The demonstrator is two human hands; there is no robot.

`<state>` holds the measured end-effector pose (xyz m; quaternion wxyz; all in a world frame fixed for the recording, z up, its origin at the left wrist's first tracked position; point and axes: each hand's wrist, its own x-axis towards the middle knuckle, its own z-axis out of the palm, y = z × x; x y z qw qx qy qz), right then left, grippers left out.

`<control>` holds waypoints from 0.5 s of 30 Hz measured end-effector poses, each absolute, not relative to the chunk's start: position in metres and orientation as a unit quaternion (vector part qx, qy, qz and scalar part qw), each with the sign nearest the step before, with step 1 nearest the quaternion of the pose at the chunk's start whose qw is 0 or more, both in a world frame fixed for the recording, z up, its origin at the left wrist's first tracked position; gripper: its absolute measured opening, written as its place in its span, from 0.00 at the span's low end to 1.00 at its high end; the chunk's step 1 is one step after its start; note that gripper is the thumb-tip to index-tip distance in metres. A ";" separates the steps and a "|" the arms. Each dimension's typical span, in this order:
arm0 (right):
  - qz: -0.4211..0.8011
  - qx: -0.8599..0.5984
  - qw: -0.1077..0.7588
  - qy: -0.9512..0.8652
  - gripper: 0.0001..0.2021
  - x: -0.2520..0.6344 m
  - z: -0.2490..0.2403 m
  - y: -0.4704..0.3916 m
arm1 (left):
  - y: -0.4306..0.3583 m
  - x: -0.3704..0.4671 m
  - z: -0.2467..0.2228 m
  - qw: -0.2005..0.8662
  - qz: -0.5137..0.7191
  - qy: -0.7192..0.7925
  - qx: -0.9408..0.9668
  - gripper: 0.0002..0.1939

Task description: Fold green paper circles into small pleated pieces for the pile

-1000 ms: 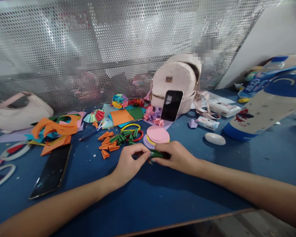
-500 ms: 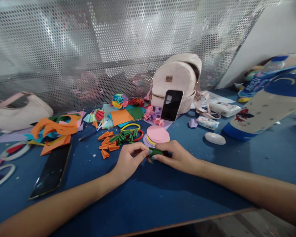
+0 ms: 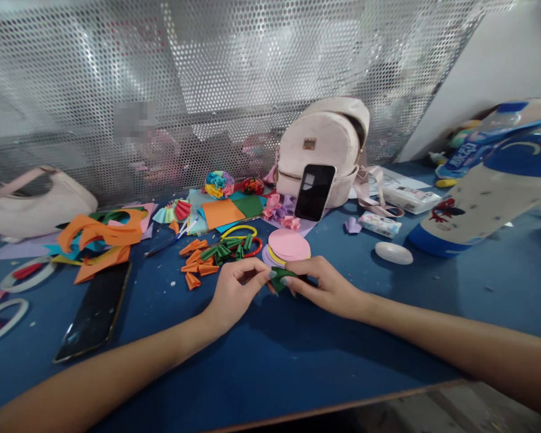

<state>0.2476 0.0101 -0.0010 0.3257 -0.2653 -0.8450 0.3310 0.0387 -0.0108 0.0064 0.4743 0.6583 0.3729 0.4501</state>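
Observation:
Between both hands is a small piece of green paper (image 3: 280, 280), partly covered by the fingers. My left hand (image 3: 238, 291) pinches its left side between thumb and fingers. From the other side my right hand (image 3: 322, 285) grips it, the thumb lying on its front. Just behind the hands lies a stack of paper circles (image 3: 289, 244), pink on top with yellow and purple below. Folded green paper pieces (image 3: 220, 252) and folded orange paper pieces (image 3: 193, 260) lie to the left, near scissors with yellow and red handles (image 3: 240, 230).
A pale backpack (image 3: 318, 147) stands at the back with a phone (image 3: 314, 192) leaning on it. Another phone (image 3: 94, 316), orange paper scraps (image 3: 101, 233) and tape rolls (image 3: 27, 275) lie left. A large bottle (image 3: 482, 192) and a white oval object (image 3: 394, 253) are right.
The green paper has turned between the fingers and shows a wider face now. My right thumb has shifted slightly to the right; both hands stay in nearly the same place.

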 end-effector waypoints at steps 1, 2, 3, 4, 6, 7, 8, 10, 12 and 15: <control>0.325 -0.270 0.322 -0.847 0.21 0.248 -0.001 0.010 | -0.011 0.039 0.007 0.475 0.450 0.379 0.654 0.14; 0.318 -0.272 0.319 -0.850 0.21 0.249 -0.001 0.011 | -0.011 0.039 0.007 0.478 0.449 0.386 0.649 0.14; 0.311 -0.274 0.316 -0.853 0.22 0.249 -0.002 0.011 | -0.011 0.039 0.006 0.481 0.449 0.393 0.642 0.14; 0.305 -0.273 0.315 -0.856 0.22 0.250 -0.002 0.011 | -0.011 0.039 0.006 0.486 0.451 0.399 0.634 0.13; 0.293 -0.270 0.315 -0.861 0.21 0.250 -0.002 0.011 | -0.010 0.039 0.006 0.501 0.463 0.401 0.612 0.11; 0.288 -0.269 0.315 -0.863 0.21 0.250 -0.003 0.011 | -0.010 0.040 0.005 0.511 0.472 0.397 0.598 0.10; 0.283 -0.268 0.315 -0.865 0.21 0.251 -0.003 0.011 | -0.009 0.040 0.005 0.521 0.482 0.392 0.586 0.09; 0.276 -0.266 0.312 -0.869 0.20 0.251 -0.005 0.011 | -0.008 0.040 0.004 0.537 0.491 0.378 0.573 0.11; 0.264 -0.266 0.308 -0.875 0.19 0.252 -0.005 0.011 | -0.007 0.039 0.003 0.544 0.484 0.372 0.576 0.10; 0.236 -0.264 0.292 -0.888 0.17 0.253 -0.005 0.011 | -0.007 0.038 0.002 0.544 0.472 0.379 0.581 0.05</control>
